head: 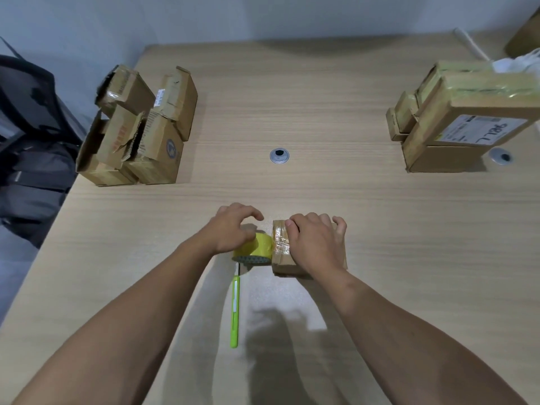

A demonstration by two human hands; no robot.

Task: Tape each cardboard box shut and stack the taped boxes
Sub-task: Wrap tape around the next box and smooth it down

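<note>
A small cardboard box [282, 260] lies on the wooden table [321, 112] near its front middle. Clear tape covers the box's left end. My right hand [317, 244] lies over the top of it, fingers curled round its far edge and thumb on the taped end. Pressed against that end is a yellow tape roll [258, 248], which my left hand [233, 229] grips from above. A pile of untaped boxes [140, 130] stands at the far left. A stack of taped boxes [455, 118] stands at the far right.
A green utility knife [235, 311] lies on the table just in front of the tape roll, pointing away from me. Two round cable grommets [279, 155] are set into the tabletop. A dark chair with a bag [32, 135] stands off the table's left edge.
</note>
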